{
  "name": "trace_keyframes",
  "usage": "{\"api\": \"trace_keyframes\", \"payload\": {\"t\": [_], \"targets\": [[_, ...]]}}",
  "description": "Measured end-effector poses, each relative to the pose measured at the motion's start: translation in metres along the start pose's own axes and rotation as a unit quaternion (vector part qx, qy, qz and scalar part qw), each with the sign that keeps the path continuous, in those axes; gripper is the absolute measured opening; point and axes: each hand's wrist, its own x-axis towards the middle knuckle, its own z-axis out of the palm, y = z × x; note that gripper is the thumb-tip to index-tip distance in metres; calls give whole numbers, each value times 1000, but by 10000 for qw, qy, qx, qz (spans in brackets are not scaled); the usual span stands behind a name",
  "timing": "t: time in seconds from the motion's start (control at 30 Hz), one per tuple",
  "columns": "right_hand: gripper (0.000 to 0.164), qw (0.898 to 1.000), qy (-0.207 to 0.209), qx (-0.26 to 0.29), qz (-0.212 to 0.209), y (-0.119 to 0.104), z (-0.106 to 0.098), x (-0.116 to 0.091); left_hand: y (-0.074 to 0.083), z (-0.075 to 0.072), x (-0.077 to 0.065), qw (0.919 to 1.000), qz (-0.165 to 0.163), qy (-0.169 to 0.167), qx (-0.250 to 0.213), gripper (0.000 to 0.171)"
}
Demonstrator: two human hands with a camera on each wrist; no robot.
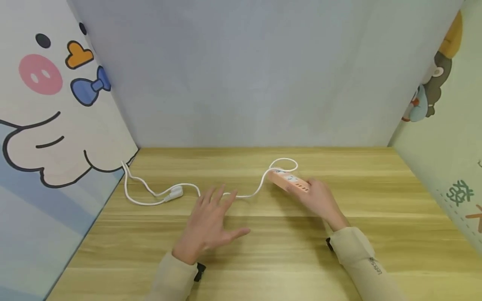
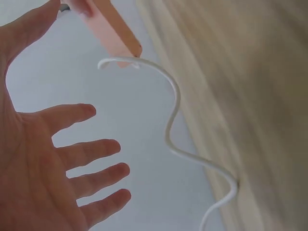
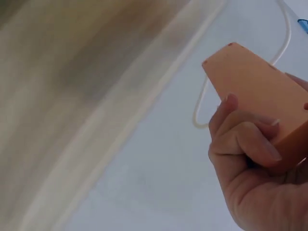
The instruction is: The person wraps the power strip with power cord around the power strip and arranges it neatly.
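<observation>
An orange power strip (image 1: 288, 181) with a white socket face is gripped at its near end by my right hand (image 1: 318, 198). The right wrist view shows the fingers curled around the orange body (image 3: 260, 91), its plain underside in sight. From its far end a white cord (image 1: 260, 186) loops up and runs left across the table. My left hand (image 1: 208, 223), fingers spread and straight, hovers palm down near that cord and holds nothing. In the left wrist view the cord (image 2: 174, 110) passes beyond the fingertips. A white plug (image 1: 175, 192) lies left of the left hand.
The wooden table (image 1: 263, 267) carries the cord, whose slack bends near the left panel (image 1: 71, 138) with its cartoon duck. A grey wall (image 1: 248, 75) closes off the back, and a pale green printed panel (image 1: 448, 138) stands on the right.
</observation>
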Motion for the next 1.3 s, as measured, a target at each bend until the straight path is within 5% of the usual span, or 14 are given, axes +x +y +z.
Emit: {"api": "trace_keyframes", "payload": {"t": [0.27,0.37,0.47,0.6,0.7,0.9,1.03,1.17,1.23,1.3], "targets": [[61,9952,575,-91,-783,-20,-17,-18,8,-16,32,9987,25,268,-443,81],[50,9874,925,-228,-1267,-30,-24,-25,16,-22,39,9920,-68,550,-1135,67],[42,9759,1260,-286,-1760,-37,-29,-32,26,-25,45,9753,-219,679,-2089,53],[39,9566,1619,-188,-2415,-45,-35,-39,36,-26,51,9407,-256,684,-3312,37],[41,9469,1847,-83,-2629,-48,-41,-41,41,-29,52,9049,-102,672,-4202,33],[36,9492,2233,109,-2213,-36,-59,-36,41,-44,47,7992,735,311,-5957,34],[32,9619,2138,710,-1550,-29,-78,-38,32,-50,42,7450,1466,-109,-6507,37],[26,9627,1705,1713,-1221,-28,-91,-40,22,-51,42,7182,1890,-548,-6674,37],[21,9531,1488,2325,-1243,-28,-94,-40,18,-50,43,7114,1993,-787,-6693,37],[17,9364,1252,2963,-1404,-29,-97,-39,16,-48,44,7128,2033,-1024,-6634,37]]}}
